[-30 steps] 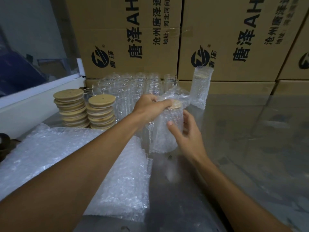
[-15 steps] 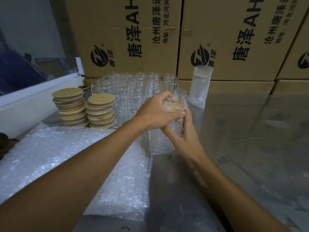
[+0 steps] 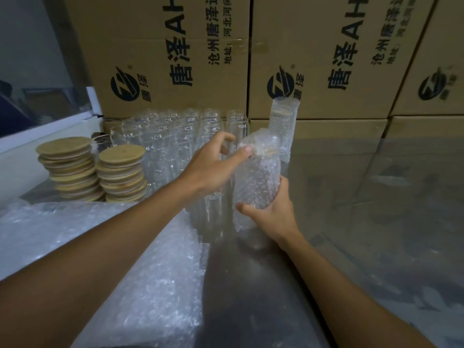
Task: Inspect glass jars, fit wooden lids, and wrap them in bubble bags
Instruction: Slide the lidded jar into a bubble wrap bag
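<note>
The bubble-wrapped jar (image 3: 257,182) is held tilted above the table (image 3: 364,222). The right hand (image 3: 272,217) grips its lower half; the left hand (image 3: 213,169) pinches the bag's top. Lid stacks (image 3: 120,172) stand left.

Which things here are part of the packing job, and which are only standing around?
Part of the job:
- wrapped jar, held by both hands
- left hand
- right hand
- bare glass jars
- wooden lids
- bubble bags
- finished wrapped jar

Only standing around:
- cardboard boxes
</note>
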Demonstrator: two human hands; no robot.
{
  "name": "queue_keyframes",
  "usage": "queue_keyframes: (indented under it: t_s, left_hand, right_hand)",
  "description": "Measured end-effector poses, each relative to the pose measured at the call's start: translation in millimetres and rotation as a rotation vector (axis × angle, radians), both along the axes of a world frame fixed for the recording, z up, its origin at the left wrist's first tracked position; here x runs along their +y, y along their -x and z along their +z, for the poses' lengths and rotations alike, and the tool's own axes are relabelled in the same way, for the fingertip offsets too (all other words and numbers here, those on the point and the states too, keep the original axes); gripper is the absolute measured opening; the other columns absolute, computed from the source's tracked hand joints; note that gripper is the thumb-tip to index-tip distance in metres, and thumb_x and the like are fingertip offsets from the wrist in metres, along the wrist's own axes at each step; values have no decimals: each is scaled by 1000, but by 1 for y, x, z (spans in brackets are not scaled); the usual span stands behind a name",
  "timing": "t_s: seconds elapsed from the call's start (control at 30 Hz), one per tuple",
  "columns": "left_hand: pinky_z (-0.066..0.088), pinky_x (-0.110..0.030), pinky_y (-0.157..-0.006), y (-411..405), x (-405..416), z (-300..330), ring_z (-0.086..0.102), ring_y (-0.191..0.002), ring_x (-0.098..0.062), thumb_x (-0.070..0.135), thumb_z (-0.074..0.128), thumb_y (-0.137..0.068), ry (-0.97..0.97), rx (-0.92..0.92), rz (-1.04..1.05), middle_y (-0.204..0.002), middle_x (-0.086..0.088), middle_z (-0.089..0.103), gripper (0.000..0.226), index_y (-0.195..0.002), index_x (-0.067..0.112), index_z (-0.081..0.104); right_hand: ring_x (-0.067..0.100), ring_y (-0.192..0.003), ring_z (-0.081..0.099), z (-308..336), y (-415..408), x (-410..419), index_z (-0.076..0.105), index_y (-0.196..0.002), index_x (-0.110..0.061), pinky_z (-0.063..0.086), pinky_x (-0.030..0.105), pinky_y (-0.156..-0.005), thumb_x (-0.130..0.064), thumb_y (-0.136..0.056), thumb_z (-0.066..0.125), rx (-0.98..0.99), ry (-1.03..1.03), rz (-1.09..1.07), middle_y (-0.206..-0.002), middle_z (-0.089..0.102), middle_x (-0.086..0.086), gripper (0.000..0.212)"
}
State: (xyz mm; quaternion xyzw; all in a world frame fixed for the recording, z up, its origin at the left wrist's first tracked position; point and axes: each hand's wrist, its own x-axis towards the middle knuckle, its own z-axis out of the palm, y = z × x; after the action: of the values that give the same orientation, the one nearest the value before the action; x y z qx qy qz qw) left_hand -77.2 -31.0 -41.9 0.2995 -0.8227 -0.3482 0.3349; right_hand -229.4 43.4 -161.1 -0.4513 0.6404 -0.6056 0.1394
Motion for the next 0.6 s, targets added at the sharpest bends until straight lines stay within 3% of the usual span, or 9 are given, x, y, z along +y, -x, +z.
queue_keyframes:
  t_s: [0.1, 0.2, 0.33, 0.43, 0.6]
  left_hand:
    - [56, -34, -73, -9, -6, -3, 64, -85, -13, 45, 67, -90, 199, -110, -14, -104, 14, 60, 29, -115, 36, 55]
    - [56, -34, -68, -16, -3, -14, 65, -69, -9, 33, 70, -90, 380, -195, -91, -82, 14, 66, 14, -102, 29, 64]
    - [54, -32, -65, -22, 4, -33, 63, -64, -6, 42, 65, -87, 430, -263, -154, -73, 16, 66, 12, -94, 33, 65]
    - [50, -24, -63, -25, 6, -47, 61, -62, -9, 43, 63, -82, 392, -227, -155, -68, 15, 63, 15, -87, 30, 67]
    - [45, -18, -54, -27, 7, -58, 59, -54, -8, 45, 69, -78, 309, -133, -164, -65, 8, 65, 15, -78, 29, 69]
  right_hand:
    - [12, -112, 57, 1, 26, -10, 30, -129, -37, 50, 34, -97, -32, -64, 94, -62, 41, -161, -121, 54, -12, 92]
    - [15, -109, 48, 4, 58, -24, 35, -139, -22, 46, 35, -99, -29, -66, 93, -69, 36, -322, -131, 43, 4, 94]
    - [25, -117, 56, 6, 107, -45, 36, -143, -17, 52, 49, -102, -28, -67, 91, -116, 82, -400, -133, 48, 9, 95]
    - [28, -127, 54, 7, 141, -63, 36, -146, -16, 48, 49, -107, -29, -70, 90, -123, 99, -463, -137, 51, 9, 95]
    - [30, -128, 54, 9, 188, -90, 29, -148, -13, 48, 36, -102, -28, -73, 88, -144, 107, -520, -140, 51, 12, 97]
